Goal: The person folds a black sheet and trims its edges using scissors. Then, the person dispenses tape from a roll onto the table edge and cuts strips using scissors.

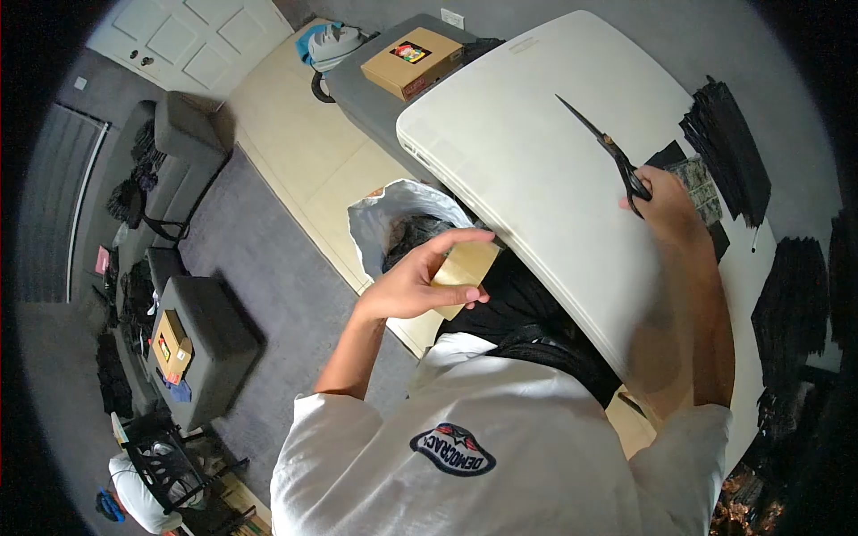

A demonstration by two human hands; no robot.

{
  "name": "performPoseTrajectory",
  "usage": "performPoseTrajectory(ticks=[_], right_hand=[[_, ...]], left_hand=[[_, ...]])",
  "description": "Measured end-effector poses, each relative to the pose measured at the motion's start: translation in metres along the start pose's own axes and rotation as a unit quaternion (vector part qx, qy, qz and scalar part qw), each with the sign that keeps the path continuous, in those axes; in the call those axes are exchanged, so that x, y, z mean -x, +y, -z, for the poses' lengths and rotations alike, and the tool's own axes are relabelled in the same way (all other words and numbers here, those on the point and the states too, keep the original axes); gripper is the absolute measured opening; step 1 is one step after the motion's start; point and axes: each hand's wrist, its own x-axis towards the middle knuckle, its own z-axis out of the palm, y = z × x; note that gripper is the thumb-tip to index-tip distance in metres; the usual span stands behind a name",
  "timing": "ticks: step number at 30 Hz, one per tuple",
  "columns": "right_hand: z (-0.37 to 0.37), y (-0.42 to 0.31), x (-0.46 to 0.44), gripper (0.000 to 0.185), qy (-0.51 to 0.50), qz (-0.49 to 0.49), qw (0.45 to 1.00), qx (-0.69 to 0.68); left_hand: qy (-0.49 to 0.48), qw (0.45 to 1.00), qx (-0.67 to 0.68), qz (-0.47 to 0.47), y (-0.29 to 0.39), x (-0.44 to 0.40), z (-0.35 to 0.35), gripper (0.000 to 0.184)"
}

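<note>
I see the left hand [413, 280] pinching a yellow card [466, 270], the right hand [670, 209] gripping black scissors [611, 146]; behind the left hand, a chest badge [453, 449] reads "DEMOCRAC".

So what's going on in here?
Someone in a white shirt has both hands busy. The left hand holds a yellow piece, maybe paper or card, off the table near an open bag with dark stuff inside. The right hand holds black scissors over the white table. A pile of black strips lies by the table's edge.
</note>
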Motion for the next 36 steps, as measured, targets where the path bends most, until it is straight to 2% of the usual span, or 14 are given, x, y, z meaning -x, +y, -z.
performPoseTrajectory(ticks=[2, 6, 8, 10, 12, 16, 18, 22, 24, 26, 28, 30, 33, 36], right_hand=[[-0.018, 0.024, -0.01, 0.033, 0.169, 0.131, 0.977, 0.021], [-0.008, -0.011, -0.008, 0.039, 0.106, 0.074, 0.989, 0.072], [-0.02, -0.03, -0.005, 0.031, 0.209, 0.191, 0.957, 0.064], [-0.026, -0.069, 0.012, 0.029, 0.082, 0.224, 0.965, -0.111], [-0.036, -0.099, 0.032, 0.027, 0.0, 0.255, 0.952, -0.17], [-0.048, -0.12, 0.04, 0.026, -0.031, 0.289, 0.926, -0.24], [-0.044, -0.122, 0.037, 0.028, -0.121, 0.239, 0.935, -0.234], [-0.047, -0.121, 0.04, 0.025, -0.134, 0.234, 0.923, -0.276], [-0.065, -0.12, 0.042, 0.021, 0.024, 0.404, 0.889, -0.214], [-0.066, -0.13, 0.062, 0.016, 0.011, 0.452, 0.872, -0.189], [-0.057, -0.145, 0.092, 0.011, 0.075, 0.518, 0.846, -0.104], [-0.057, -0.145, 0.097, 0.011, 0.084, 0.524, 0.848, -0.016], [-0.049, -0.138, 0.068, 0.017, 0.095, 0.431, 0.893, -0.091], [-0.053, -0.124, 0.03, 0.027, 0.097, 0.364, 0.917, -0.133]], left_hand=[[0.001, 1.0, 0.0, 0.003, 0.0, 0.0, -0.003, 0.065], [-0.002, 1.0, -0.005, -0.005, -0.003, -0.004, -0.007, 0.068], [-0.007, 1.0, -0.013, -0.008, -0.004, -0.006, -0.008, 0.068], [-0.012, 1.0, 0.0, -0.009, -0.006, -0.007, -0.01, 0.068], [-0.012, 1.0, 0.003, -0.003, -0.004, -0.007, -0.012, 0.068], [-0.015, 1.0, 0.001, -0.001, -0.005, -0.009, -0.012, 0.069], [-0.014, 1.0, 0.007, 0.008, -0.005, -0.008, -0.012, 0.07], [-0.021, 0.999, 0.01, 0.03, -0.003, -0.006, -0.019, 0.074], [-0.029, 0.998, -0.026, 0.047, -0.012, -0.008, -0.017, 0.076], [-0.033, 0.995, -0.063, 0.067, -0.034, -0.01, -0.01, 0.079], [0.029, 0.965, -0.26, -0.019, -0.056, -0.019, -0.002, 0.076], [0.06, 0.955, -0.29, 0.034, -0.053, -0.017, -0.001, 0.073], [0.03, 0.996, -0.003, 0.082, -0.049, -0.006, -0.005, 0.066], [0.044, 0.999, -0.003, 0.032, -0.045, 0.005, -0.005, 0.064]])
